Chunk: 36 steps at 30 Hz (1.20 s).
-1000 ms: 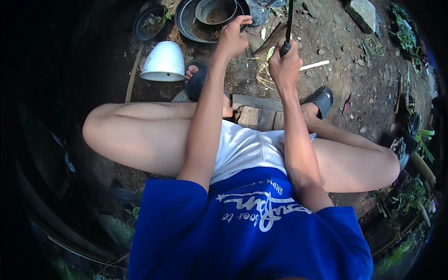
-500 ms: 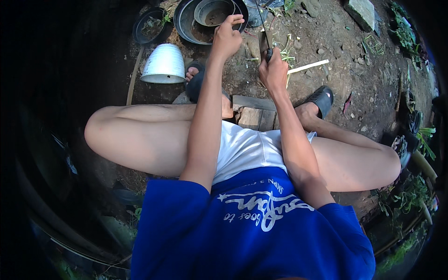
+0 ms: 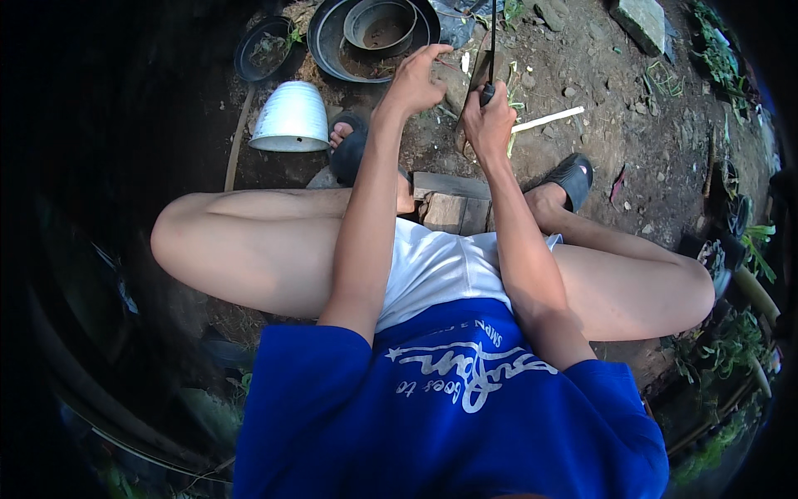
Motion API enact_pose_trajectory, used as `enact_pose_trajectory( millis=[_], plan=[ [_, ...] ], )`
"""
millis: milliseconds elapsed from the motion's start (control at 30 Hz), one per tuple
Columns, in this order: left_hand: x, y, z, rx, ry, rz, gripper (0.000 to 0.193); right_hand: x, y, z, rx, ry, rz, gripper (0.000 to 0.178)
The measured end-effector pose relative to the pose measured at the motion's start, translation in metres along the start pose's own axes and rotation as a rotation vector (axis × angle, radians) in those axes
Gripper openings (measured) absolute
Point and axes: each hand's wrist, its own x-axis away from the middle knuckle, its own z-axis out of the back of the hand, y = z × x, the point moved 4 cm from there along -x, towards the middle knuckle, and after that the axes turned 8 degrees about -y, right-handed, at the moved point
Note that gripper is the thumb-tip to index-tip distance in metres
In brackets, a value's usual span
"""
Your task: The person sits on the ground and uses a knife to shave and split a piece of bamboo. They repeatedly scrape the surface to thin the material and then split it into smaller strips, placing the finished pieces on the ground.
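Swinging back toward twelve o'clock, the long-bladed knife (image 3: 492, 58) now points straight away from the person, where half a second ago it leaned toward eleven. The left hand (image 3: 413, 85) has also edged slightly closer to the right hand (image 3: 490, 123). This probably means the blade is being re-angled and the work is still under way, though no cut or contact can be confirmed. The right hand is clenched around the knife's black handle (image 3: 488, 93), so the grip sits at the six o'clock end and the blade rises beyond the fist, seen nearly edge-on. The left hand, at ten o'clock from the right, has its fingers half curled and its thumb apart; whether it pinches something thin, I cannot tell. A brown flat piece (image 3: 473, 83), too unclear to identify, lies near the right fist at eleven o'clock; whether the blade touches it is hidden. A pale stick (image 3: 550, 120) lies on the soil at three o'clock from that fist. A dark round tub (image 3: 322, 48) is near the left hand at eleven o'clock, and an upturned white ridged pot (image 3: 289, 118) rests further off, between eight and nine.
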Motion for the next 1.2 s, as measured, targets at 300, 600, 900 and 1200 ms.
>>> enact_pose_trajectory(
  millis=[300, 600, 900, 1200],
  plan=[
    [-0.013, 0.002, -0.051, -0.094, -0.025, -0.147, 0.047, -0.008, -0.025, 0.025, -0.048, 0.182, 0.213, 0.021],
    [-0.018, -0.008, -0.067, -0.035, 0.032, 0.036, 0.029, -0.004, -0.018, 0.03, 0.002, 0.058, 0.001, 0.019],
    [-0.038, 0.0, -0.058, 0.01, -0.074, -0.037, 0.054, -0.01, -0.017, 0.034, 0.045, -0.041, -0.155, 0.017],
    [-0.023, 0.007, -0.06, 0.187, 0.094, -0.042, 0.049, 0.0, -0.051, 0.06, 0.021, 0.143, 0.151, 0.018]
  ],
)
